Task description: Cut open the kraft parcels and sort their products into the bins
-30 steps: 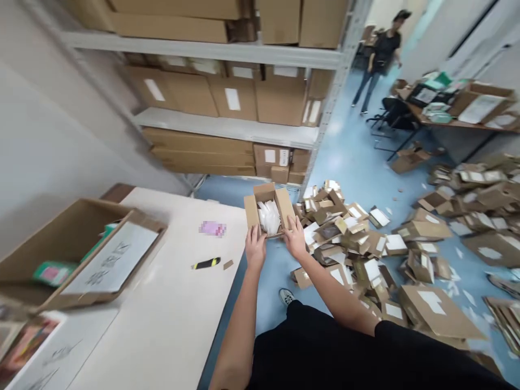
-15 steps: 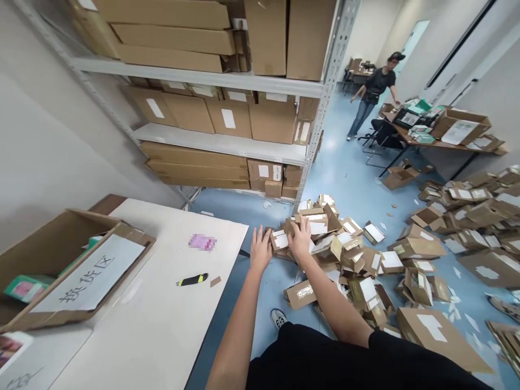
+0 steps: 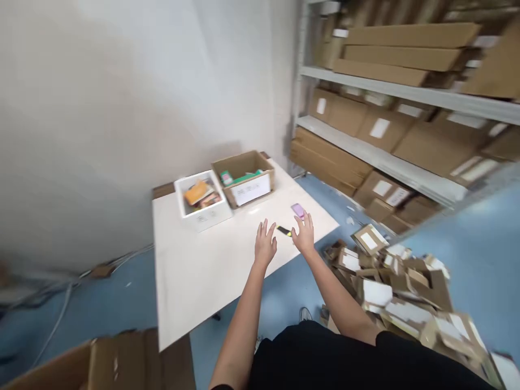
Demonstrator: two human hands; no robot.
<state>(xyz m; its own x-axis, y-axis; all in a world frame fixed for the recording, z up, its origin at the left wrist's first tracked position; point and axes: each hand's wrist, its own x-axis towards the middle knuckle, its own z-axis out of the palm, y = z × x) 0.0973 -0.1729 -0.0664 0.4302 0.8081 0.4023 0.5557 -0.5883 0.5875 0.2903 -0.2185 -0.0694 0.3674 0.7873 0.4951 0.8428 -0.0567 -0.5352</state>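
Note:
Both my hands are stretched out over the white table point(image 3: 195, 276), fingers apart and holding nothing. My left hand point(image 3: 265, 244) is just left of a black and yellow box cutter point(image 3: 284, 231). On the other side of the cutter, my right hand point(image 3: 304, 234) is close to its end; whether they touch I cannot tell. A small pink-purple item point(image 3: 298, 209) lies just beyond the right fingertips, partly behind them; it may be a phone, but blur hides the details.
An open cardboard box point(image 3: 271, 172) with green packages and a white bin point(image 3: 179, 190) with an orange packet stand at the table's back. Shelving point(image 3: 390, 89) full of cartons rises on the right. Emptied cardboard boxes point(image 3: 377, 293) lie heaped on the floor; a large carton point(image 3: 134, 360) is at lower left.
My view has swung left from the shelves and floor heap to the table. Both hands, formerly over the heap of boxes, are now above the table. The co-worker is out of view.

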